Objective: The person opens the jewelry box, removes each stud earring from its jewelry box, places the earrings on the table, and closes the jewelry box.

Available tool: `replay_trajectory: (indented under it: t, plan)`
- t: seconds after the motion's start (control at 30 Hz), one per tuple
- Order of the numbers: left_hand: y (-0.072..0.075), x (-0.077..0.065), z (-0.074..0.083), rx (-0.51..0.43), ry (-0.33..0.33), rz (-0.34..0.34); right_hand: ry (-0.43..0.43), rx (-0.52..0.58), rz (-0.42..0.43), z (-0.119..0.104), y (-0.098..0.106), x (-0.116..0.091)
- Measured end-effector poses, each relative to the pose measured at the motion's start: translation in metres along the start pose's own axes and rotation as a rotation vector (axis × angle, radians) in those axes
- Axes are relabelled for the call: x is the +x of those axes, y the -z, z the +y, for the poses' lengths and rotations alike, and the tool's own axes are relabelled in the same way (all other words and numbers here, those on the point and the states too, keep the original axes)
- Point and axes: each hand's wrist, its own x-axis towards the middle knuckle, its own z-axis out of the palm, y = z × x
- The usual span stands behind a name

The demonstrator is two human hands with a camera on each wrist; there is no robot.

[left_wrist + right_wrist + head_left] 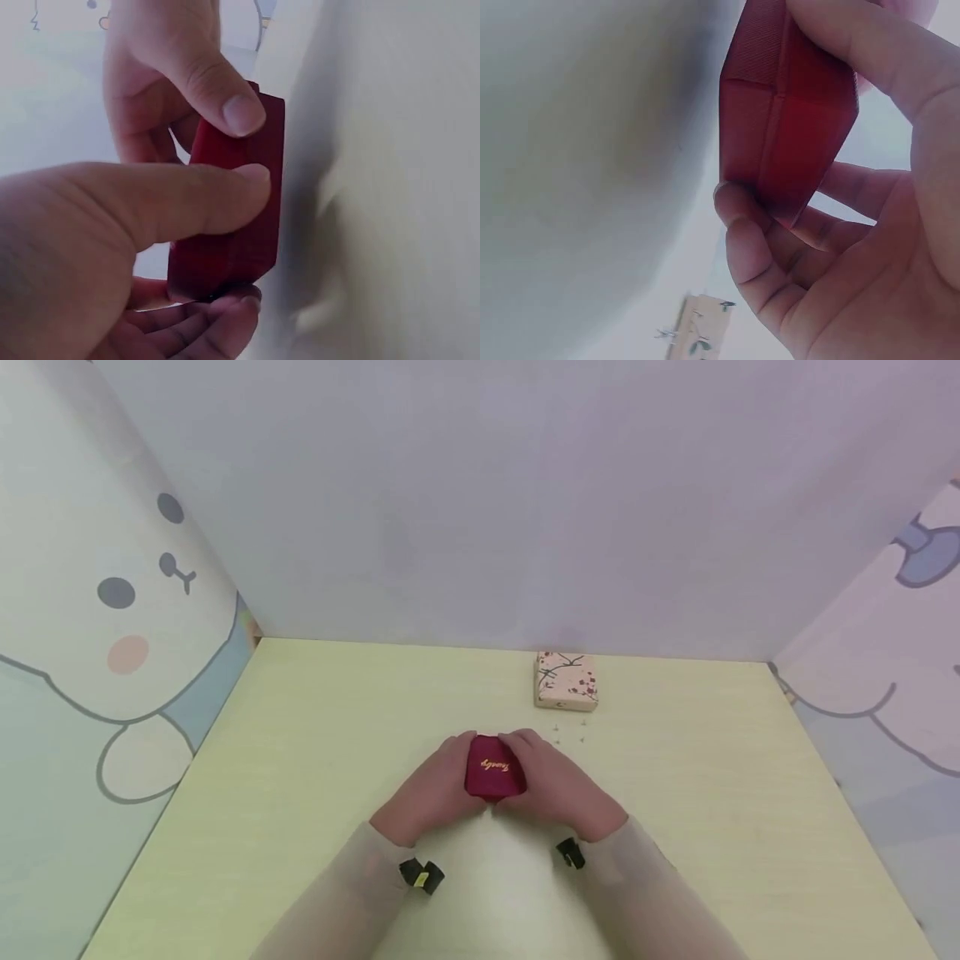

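A small dark-red jewelry box [495, 777] with gold lettering on its lid is held between both hands over the table; the lettering appears upside down in the head view. My left hand [438, 785] grips its left side, and in the left wrist view the thumb lies on the near wall with fingers curled under the edge of the box [210, 266]. From the other side my right hand [558, 787] grips it, fingertips round a corner of the box [802, 142] in the right wrist view. A seam runs round the box, and its lid is down.
Near the back wall lies a flat pink box [567, 680] with a blossom-branch print. Several tiny metallic pieces [557, 728], too small to identify, lie just in front of it. Cartoon-printed walls enclose the pale yellow table [322, 718] at the back and sides.
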Motion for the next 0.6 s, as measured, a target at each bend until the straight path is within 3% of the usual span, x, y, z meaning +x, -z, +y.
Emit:
replay_trajectory:
  t: [0.23,0.6]
  plan:
    - [0.014,0.023,0.001,0.077,-0.036,0.007,0.025,-0.098,-0.011,0.0,0.015,0.02]
    - [0.031,0.054,0.001,0.053,-0.057,0.016,0.012,-0.165,-0.046,0.004,0.04,0.051]
